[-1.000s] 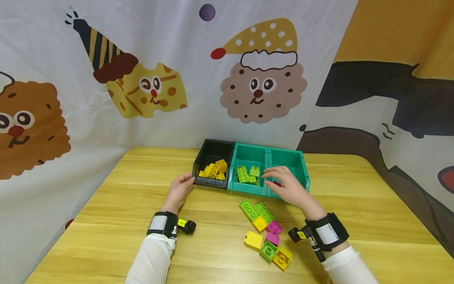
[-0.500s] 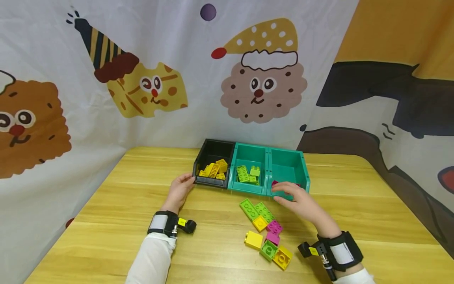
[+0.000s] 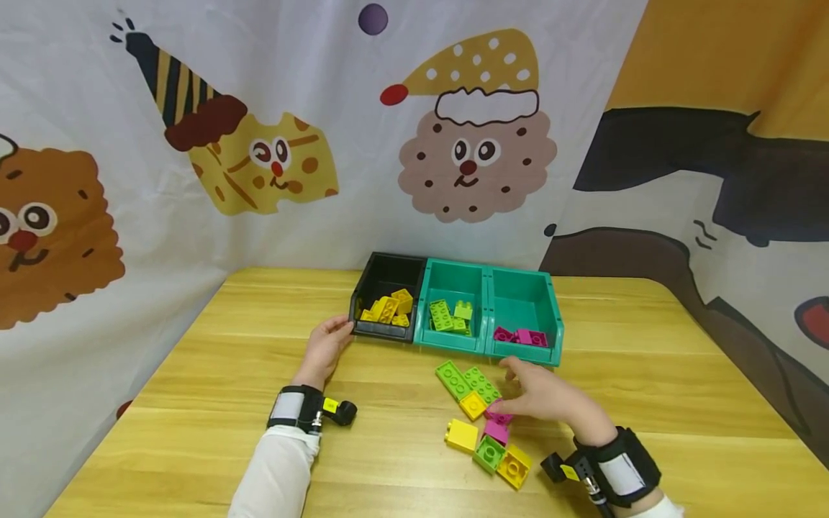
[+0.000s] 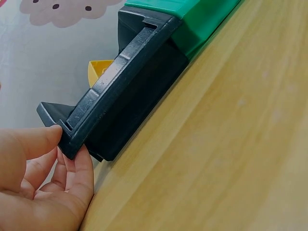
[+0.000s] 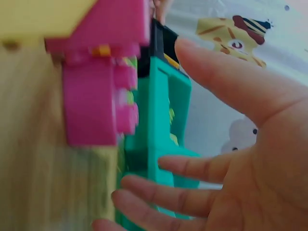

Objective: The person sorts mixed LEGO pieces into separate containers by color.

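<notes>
- Left hand (image 3: 326, 347) pinches the near-left corner of the black bin (image 3: 386, 296): thumb on the rim, fingers under the lip (clear in the left wrist view (image 4: 72, 139)). Prob. steadies the bin row so it doesn't slide on the desk (image 3: 194, 403).
- Right hand (image 3: 542, 394) is low over the loose bricks, fingers spread & relaxed, gripping nothing yet; fingertips sit at the magenta brick (image 3: 499, 416) in the pile. Right wrist view: that brick (image 5: 98, 77) is just ahead of the open fingers, blurred.
- Loose pile near the desk's front: green bricks (image 3: 466, 381), yellow brick (image 3: 462, 436), more magenta/yellow ones w/ them, all touching or just beside each other.
- Bins hold one colour each: yellow pcs in black bin, green pcs in the middle teal bin (image 3: 453, 306), magenta pcs (image 3: 521, 336) in the right teal bin (image 3: 526, 309).
- Bins abut in a row at the desk's back, open fronts toward the person, so within easy reach.
</notes>
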`<action>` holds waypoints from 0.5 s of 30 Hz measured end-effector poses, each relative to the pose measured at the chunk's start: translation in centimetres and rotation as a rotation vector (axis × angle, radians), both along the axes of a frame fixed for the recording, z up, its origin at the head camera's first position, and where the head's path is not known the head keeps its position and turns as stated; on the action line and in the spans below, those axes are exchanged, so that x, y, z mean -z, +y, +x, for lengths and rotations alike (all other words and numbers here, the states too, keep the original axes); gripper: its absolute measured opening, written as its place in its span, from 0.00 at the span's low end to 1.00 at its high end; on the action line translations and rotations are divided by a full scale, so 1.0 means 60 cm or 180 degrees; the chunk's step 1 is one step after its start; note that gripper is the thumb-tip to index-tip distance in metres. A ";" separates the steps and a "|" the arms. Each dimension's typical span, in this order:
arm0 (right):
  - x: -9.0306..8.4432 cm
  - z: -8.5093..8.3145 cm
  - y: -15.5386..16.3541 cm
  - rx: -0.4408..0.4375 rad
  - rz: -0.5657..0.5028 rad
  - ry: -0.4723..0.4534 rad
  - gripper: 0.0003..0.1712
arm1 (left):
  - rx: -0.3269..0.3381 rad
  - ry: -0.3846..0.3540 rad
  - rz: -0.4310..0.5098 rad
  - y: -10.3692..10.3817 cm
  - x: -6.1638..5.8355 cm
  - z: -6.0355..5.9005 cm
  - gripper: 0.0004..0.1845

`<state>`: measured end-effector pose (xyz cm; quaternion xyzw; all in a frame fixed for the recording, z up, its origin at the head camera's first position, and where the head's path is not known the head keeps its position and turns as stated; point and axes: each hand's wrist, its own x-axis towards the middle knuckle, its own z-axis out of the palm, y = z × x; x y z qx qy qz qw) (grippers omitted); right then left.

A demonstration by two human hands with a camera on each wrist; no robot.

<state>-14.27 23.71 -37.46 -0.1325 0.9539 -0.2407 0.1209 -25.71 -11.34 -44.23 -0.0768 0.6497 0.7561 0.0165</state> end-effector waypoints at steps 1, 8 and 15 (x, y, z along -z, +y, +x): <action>0.001 0.001 -0.003 0.0057 0.0033 -0.0067 0.44 | -0.0003 0.0001 0.0004 0.000 0.000 0.000 0.20; 0.009 0.005 -0.015 0.0142 0.0066 -0.0238 0.32 | -0.0010 0.0024 0.0068 0.002 -0.002 0.001 0.20; 0.013 0.006 -0.017 0.0234 -0.0212 -0.0478 0.22 | -0.0002 0.0027 0.0054 0.000 -0.001 0.002 0.20</action>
